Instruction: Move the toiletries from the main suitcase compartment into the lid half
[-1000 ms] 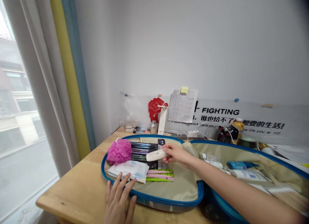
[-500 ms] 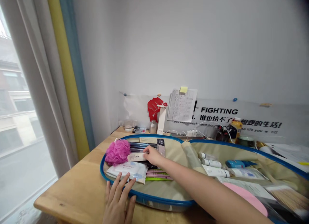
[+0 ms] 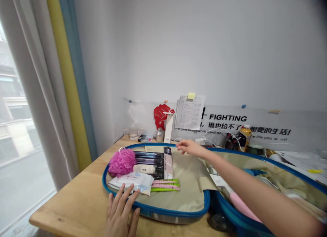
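Observation:
An open suitcase with blue rims and beige lining lies on the table. My left hand is spread at its front left edge, fingertips at a white packet of wipes. Nothing is in it. Above the back rim of the left half hangs my right hand, empty, its fingers loosely bent but apart. Left half contents are a pink bath puff, a pack of dark toothbrush-like sticks, a cream-coloured tube and pink and green strips. My right forearm hides part of the right half.
The wooden table has a bare left corner. Behind the suitcase stand a small jar, a white lamp-like stand, a glass and a yellow bottle. A dark round object sits between the halves.
My right hand has let go of the cream tube, which lies among the other items, and moved right and up. The right half appears tilted, with a gap between the halves. My left hand stays put.

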`<state>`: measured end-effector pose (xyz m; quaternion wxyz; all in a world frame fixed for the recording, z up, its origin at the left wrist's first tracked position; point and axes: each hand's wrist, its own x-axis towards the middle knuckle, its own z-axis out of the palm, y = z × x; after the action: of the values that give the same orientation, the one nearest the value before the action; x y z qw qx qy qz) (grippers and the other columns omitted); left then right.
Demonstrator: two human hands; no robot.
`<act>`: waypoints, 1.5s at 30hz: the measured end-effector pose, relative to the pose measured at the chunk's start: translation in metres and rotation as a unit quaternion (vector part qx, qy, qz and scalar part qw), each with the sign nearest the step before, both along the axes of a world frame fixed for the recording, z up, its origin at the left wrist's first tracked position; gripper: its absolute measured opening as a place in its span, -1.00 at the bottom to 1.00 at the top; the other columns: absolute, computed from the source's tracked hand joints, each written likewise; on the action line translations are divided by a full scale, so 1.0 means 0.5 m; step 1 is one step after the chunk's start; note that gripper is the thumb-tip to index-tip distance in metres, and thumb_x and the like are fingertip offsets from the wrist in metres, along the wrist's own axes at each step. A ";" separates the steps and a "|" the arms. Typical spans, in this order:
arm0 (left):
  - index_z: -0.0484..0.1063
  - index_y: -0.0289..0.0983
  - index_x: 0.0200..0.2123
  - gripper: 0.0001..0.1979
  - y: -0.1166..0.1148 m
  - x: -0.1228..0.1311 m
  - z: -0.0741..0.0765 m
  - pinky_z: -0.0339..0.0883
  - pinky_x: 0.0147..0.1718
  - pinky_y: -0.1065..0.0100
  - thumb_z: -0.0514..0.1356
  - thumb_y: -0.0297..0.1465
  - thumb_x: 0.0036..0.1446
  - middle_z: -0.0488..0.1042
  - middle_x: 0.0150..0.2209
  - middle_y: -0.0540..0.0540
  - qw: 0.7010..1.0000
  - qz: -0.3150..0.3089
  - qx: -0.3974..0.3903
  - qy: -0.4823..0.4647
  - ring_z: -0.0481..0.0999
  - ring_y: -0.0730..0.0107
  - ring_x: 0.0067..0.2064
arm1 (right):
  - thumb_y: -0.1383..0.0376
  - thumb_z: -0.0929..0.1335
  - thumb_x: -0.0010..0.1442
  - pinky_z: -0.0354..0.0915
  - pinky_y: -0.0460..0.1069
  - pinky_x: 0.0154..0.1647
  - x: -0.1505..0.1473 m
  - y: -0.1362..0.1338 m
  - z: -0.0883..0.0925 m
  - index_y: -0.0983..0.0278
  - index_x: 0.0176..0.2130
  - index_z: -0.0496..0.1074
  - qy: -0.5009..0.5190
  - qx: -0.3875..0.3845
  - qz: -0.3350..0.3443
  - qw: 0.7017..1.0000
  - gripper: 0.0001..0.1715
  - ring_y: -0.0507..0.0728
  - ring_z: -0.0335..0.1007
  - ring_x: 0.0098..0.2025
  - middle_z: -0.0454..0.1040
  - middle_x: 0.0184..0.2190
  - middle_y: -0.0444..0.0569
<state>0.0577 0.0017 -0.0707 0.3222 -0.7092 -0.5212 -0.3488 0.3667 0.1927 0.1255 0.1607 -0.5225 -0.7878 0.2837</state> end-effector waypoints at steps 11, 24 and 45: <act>0.37 -0.16 0.27 -0.50 0.001 -0.003 -0.002 -0.35 0.46 0.14 0.15 -0.43 0.26 0.46 0.25 -0.11 1.000 -0.024 0.002 -0.019 0.10 0.20 0.46 | 0.11 0.42 0.32 0.39 0.20 0.15 0.365 0.004 -0.086 0.27 -0.05 0.51 -0.224 0.042 -0.100 0.968 -0.68 0.15 0.47 0.02 0.54 -0.03 0.06; 0.39 -0.15 0.25 -0.52 -0.001 -0.002 -0.001 -0.35 0.46 0.14 0.14 -0.42 0.27 0.48 0.23 -0.12 1.000 -0.010 0.002 -0.010 0.22 0.19 0.41 | 0.11 0.39 0.35 0.41 0.15 0.08 0.344 0.027 -0.122 0.28 -0.11 0.49 -0.301 0.052 -0.068 0.950 -0.71 0.12 0.46 -0.04 0.52 -0.06 0.00; 0.39 -0.15 0.25 -0.53 -0.003 0.000 -0.001 -0.35 0.46 0.07 0.13 -0.40 0.29 0.48 0.23 -0.13 1.000 0.012 -0.001 0.015 0.29 0.15 0.36 | 0.09 0.39 0.35 0.39 0.20 0.13 -0.161 -0.001 -0.095 0.26 0.00 0.48 -0.085 0.126 0.057 0.987 -0.65 0.16 0.44 0.04 0.49 0.03 0.03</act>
<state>0.0576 0.0002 -0.0714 0.3340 -0.7083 -0.5249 -0.3335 0.2860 0.1922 0.0777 0.1414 -0.4748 -0.8565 0.1452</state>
